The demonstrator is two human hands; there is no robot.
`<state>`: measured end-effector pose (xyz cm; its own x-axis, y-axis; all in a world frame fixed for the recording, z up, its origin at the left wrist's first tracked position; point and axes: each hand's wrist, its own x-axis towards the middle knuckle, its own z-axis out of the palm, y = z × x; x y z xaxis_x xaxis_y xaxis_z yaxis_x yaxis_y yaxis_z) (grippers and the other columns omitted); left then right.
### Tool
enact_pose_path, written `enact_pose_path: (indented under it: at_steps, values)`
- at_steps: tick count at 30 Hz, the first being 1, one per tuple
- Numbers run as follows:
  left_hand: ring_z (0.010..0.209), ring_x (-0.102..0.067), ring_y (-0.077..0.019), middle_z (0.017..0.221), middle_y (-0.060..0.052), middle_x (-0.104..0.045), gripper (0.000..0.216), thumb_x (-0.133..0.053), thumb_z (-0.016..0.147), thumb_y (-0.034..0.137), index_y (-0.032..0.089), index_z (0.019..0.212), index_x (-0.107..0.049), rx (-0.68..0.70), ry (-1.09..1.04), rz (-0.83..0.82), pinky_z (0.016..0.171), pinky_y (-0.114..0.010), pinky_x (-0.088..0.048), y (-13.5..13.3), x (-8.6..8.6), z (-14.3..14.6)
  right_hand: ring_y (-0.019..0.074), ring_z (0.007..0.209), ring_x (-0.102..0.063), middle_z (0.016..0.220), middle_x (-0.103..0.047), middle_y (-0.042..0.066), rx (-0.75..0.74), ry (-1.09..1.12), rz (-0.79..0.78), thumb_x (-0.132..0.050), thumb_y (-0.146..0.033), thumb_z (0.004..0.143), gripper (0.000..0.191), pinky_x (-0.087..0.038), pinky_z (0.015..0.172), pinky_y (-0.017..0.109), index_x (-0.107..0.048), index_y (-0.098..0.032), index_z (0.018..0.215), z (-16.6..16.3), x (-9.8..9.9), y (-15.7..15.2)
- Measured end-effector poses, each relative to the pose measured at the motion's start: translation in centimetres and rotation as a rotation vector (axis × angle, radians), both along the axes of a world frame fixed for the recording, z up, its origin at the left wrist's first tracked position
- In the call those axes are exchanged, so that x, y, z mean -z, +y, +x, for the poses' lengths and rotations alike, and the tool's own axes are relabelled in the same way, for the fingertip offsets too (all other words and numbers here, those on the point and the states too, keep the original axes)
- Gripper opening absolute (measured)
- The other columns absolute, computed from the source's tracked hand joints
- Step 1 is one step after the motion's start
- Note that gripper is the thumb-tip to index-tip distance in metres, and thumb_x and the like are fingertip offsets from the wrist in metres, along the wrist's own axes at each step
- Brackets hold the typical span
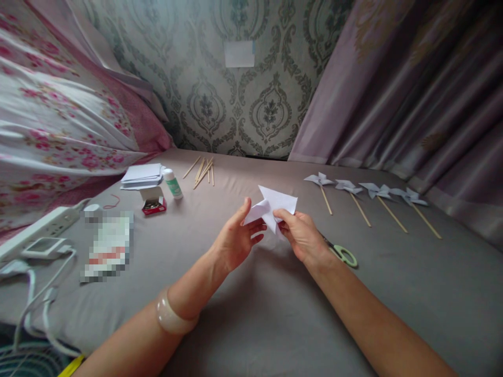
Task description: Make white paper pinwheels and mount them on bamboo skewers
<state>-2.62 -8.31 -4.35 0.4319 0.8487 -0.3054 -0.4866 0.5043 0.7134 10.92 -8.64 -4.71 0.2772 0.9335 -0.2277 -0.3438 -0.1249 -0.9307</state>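
Observation:
Above the grey bedsheet (243,309) I hold a folded white paper (277,203) between both hands. My left hand (236,241) pinches its left flap with thumb and fingers, a pale bangle on that wrist. My right hand (301,235) grips the paper's lower middle with its fingertips. Green-handled scissors (342,254) lie just right of my right hand, partly hidden by it.
Several finished paper pinwheels on sticks (377,196) lie in a row at the right. At the back left are loose wooden sticks (202,172), a glue bottle (172,184), a paper stack (142,175) and a small red box (153,204). A power strip (37,228) and cables lie far left.

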Motion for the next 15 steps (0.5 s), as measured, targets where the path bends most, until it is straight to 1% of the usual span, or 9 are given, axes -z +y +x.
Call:
enact_pose_path:
  at_steps: [3, 5, 6, 10, 15]
  values:
    - [0.082, -0.055, -0.0163, 0.081, -0.001, -0.065, 0.035, -0.081, 0.056, 0.045, 0.02, 0.078, -0.07, -0.026, 0.018, 0.043, 0.075, -0.029, -0.035, -0.3, 0.3, 0.5, 0.012, 0.053, -0.055, 0.06, -0.068, 0.0, 0.035, 0.025, 0.0, -0.072, -0.026, 0.05, 0.02, -0.041, 0.053, 0.025, -0.068, -0.015, 0.066, -0.3, -0.2, -0.2]
    - [0.079, -0.055, -0.0145, 0.078, 0.0, -0.064, 0.027, -0.082, 0.053, 0.031, 0.019, 0.074, -0.069, -0.075, 0.051, 0.037, 0.074, -0.028, -0.035, -0.4, 0.6, 0.7, 0.0115, 0.053, -0.054, 0.061, -0.068, 0.0, 0.037, 0.026, 0.003, -0.073, -0.027, 0.05, 0.021, -0.041, 0.053, 0.025, -0.069, -0.015, 0.067, -0.5, -0.2, -0.3]
    - [0.076, -0.054, -0.0136, 0.076, 0.001, -0.064, 0.025, -0.081, 0.052, 0.027, 0.019, 0.072, -0.069, -0.105, 0.067, 0.027, 0.073, -0.028, -0.035, -0.4, 0.8, 0.8, 0.0114, 0.054, -0.054, 0.062, -0.068, 0.0, 0.032, 0.018, 0.004, -0.073, -0.027, 0.05, 0.022, -0.041, 0.053, 0.024, -0.069, -0.015, 0.067, -0.6, -0.1, -0.4]
    - [0.07, -0.053, -0.0128, 0.072, 0.001, -0.063, 0.021, -0.077, 0.052, 0.023, 0.017, 0.07, -0.068, -0.185, 0.133, 0.004, 0.07, -0.028, -0.034, 0.0, 1.4, 0.8, 0.0121, 0.055, -0.056, 0.063, -0.069, 0.001, 0.03, -0.094, 0.014, -0.071, -0.03, 0.053, 0.022, -0.041, 0.053, 0.024, -0.07, -0.015, 0.068, -1.0, 0.3, -0.6]
    - [0.066, -0.052, -0.013, 0.068, -0.001, -0.063, 0.018, -0.076, 0.054, 0.026, 0.017, 0.067, -0.068, -0.21, 0.148, 0.005, 0.067, -0.029, -0.033, 0.2, 1.5, 0.8, 0.0136, 0.057, -0.058, 0.063, -0.069, 0.002, 0.017, -0.216, 0.023, -0.068, -0.034, 0.057, 0.021, -0.041, 0.054, 0.025, -0.069, -0.015, 0.066, -1.1, 0.5, -0.8]
